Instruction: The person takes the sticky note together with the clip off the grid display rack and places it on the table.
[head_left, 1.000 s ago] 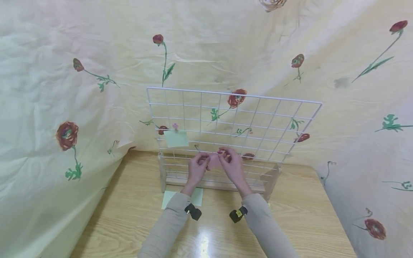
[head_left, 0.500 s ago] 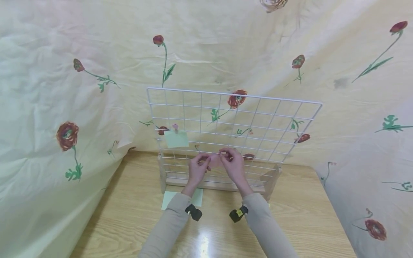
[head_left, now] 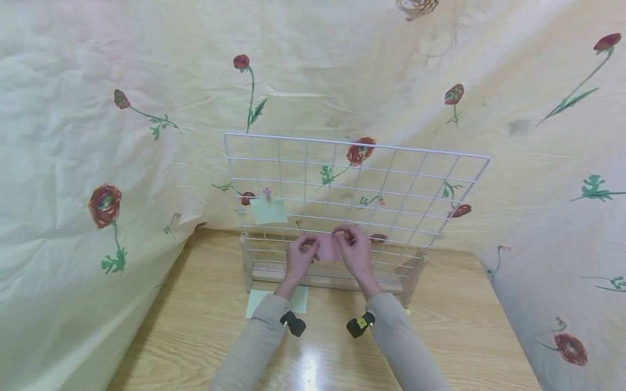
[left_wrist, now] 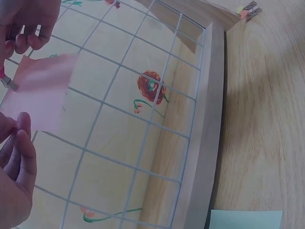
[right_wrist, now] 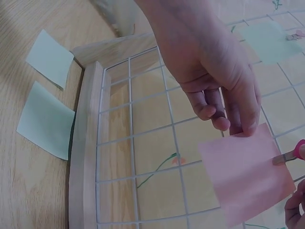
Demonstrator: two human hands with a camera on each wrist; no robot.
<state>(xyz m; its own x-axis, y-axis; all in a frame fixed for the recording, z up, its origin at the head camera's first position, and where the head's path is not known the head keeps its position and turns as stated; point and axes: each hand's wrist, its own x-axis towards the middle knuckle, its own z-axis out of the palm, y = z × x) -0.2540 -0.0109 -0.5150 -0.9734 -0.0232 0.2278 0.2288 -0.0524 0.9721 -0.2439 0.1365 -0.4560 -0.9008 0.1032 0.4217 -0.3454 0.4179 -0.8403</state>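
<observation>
In the head view my left hand [head_left: 300,257] pinches the left edge of a pink sticky note [head_left: 327,248] in front of a white wire grid [head_left: 396,187]. My right hand [head_left: 354,251] is at the note's upper right, thumb and forefinger together. The right wrist view has a small clothespin [right_wrist: 287,156] with a red-pink end at the note's top edge; my right fingers hold it, partly out of frame. Its tip lies over the note. Whether it also bites a wire is hard to tell. A mint sticky note [head_left: 269,210] hangs on the grid from a pink clothespin [head_left: 267,193].
Two mint notes, an upper note [right_wrist: 50,59] and a lower note [right_wrist: 46,120], lie on the wooden table [head_left: 459,336] before the grid's wooden base [left_wrist: 202,138]. Another small clothespin [left_wrist: 249,11] lies beyond the base's right end. Flowered cloth [head_left: 161,49] hangs behind and at both sides.
The pink note has turned to show more of its face, hanging flatter between my hands. Both hands have barely moved. The red clothespin end, visible at my right fingertips a second ago, is now less visible.
</observation>
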